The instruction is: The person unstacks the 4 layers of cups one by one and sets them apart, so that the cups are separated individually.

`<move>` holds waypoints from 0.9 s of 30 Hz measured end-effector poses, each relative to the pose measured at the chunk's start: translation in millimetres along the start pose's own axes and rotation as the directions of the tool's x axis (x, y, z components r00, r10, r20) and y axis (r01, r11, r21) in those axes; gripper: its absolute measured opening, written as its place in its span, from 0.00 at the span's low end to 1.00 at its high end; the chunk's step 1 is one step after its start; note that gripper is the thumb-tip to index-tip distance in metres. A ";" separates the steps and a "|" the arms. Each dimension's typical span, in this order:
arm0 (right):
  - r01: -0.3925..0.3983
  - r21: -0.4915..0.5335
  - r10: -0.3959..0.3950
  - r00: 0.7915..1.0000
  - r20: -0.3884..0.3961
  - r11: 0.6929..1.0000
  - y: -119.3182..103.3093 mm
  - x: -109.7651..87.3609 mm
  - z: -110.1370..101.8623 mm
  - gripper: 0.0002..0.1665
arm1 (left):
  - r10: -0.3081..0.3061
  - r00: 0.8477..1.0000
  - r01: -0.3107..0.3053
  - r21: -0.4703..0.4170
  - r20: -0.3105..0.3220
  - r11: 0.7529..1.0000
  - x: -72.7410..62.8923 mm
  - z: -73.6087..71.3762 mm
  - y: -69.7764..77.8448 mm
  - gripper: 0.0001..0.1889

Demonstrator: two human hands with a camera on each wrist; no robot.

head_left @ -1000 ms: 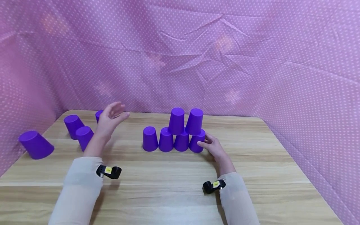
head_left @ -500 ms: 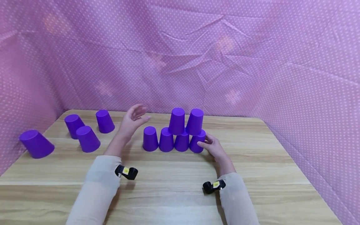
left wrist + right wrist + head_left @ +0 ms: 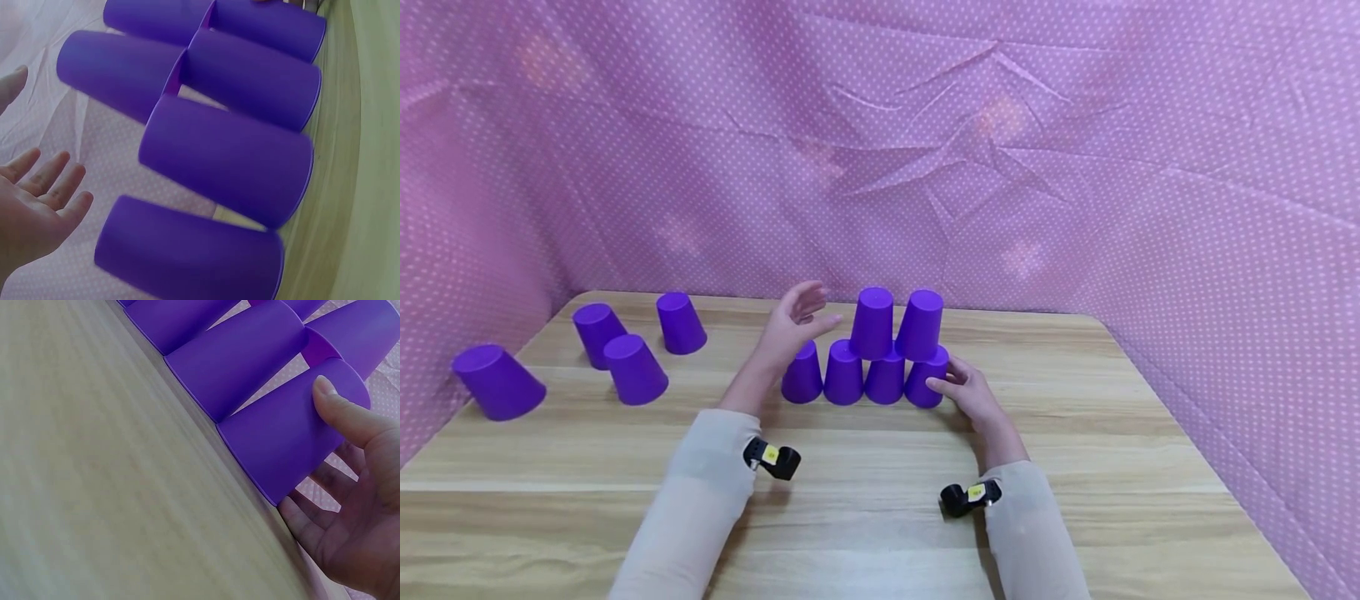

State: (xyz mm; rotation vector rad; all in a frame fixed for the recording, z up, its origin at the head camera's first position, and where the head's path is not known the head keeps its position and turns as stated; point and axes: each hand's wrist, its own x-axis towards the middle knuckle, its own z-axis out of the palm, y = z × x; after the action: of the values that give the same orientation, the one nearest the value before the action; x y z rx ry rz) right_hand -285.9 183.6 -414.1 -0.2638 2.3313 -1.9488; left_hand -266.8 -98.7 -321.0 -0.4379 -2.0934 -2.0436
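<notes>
Upside-down purple cups stand in a row at mid-table: a left end cup (image 3: 801,382), two middle cups (image 3: 843,379) and a right end cup (image 3: 919,387). Above them, an upper left cup (image 3: 872,325) and an upper right cup (image 3: 919,327) straddle the right part of the row. My left hand (image 3: 792,327) is raised behind the left end cup, overlapping its top in the head view, fingers spread and holding nothing. With its thumb on the near side and fingers round the far side, my right hand (image 3: 976,396) holds the right end cup at table level.
Several more upside-down purple cups stand apart on the left: a far left cup (image 3: 499,385), a near cup (image 3: 636,371) and a back cup (image 3: 681,323) among them. A pink dotted cloth (image 3: 970,167) encloses the wooden table (image 3: 865,517) behind and at the sides.
My left hand has moved right across the table, from the loose cups to the left end of the stack. The right hand and the stacked cups have stayed in place.
</notes>
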 end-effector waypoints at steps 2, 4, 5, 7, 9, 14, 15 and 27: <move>0.002 0.004 -0.002 1.000 -0.001 1.000 0.1 0.2 0.1 0.34 | 0.001 1.000 -0.001 -0.006 0.001 1.000 1.0 5.5 -0.7 0.32; 0.000 0.004 0.000 1.000 -0.002 1.000 0.1 0.3 0.3 0.34 | -0.003 1.000 0.003 -0.011 -0.003 1.000 1.9 10.8 -1.8 0.32; -0.003 0.004 0.004 1.000 -0.004 1.000 -0.1 0.3 0.5 0.34 | -0.002 1.000 0.002 -0.008 -0.002 1.000 2.2 13.4 -2.2 0.32; -0.009 0.003 0.009 1.000 -0.006 1.000 -0.2 0.3 0.6 0.34 | -0.011 1.000 0.011 -0.003 -0.005 1.000 2.9 18.3 -2.7 0.32; -0.012 0.002 0.012 1.000 -0.008 1.000 -0.1 0.6 0.8 0.34 | -0.018 1.000 0.018 -0.005 0.000 1.000 4.6 22.5 -4.5 0.33; -0.010 0.001 0.010 1.000 -0.013 1.000 -0.3 1.5 1.0 0.33 | -0.034 0.999 0.034 -0.007 0.014 0.999 7.7 33.0 -6.8 0.33; -0.012 0.000 0.012 1.000 -0.011 1.000 -0.6 1.5 1.1 0.33 | -0.038 0.999 0.038 -0.003 0.017 0.999 8.1 35.0 -7.0 0.33; -0.013 -0.002 0.013 1.000 -0.009 1.000 -1.7 2.4 2.3 0.33 | -0.019 1.000 0.019 0.012 -0.007 1.000 12.5 49.6 -10.4 0.32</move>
State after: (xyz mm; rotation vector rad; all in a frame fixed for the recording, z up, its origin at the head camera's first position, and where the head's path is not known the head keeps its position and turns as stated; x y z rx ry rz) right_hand -287.7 180.6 -412.7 -0.2391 2.3345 -1.9462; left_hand -278.4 -48.4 -328.5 -0.4103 -2.1131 -2.0393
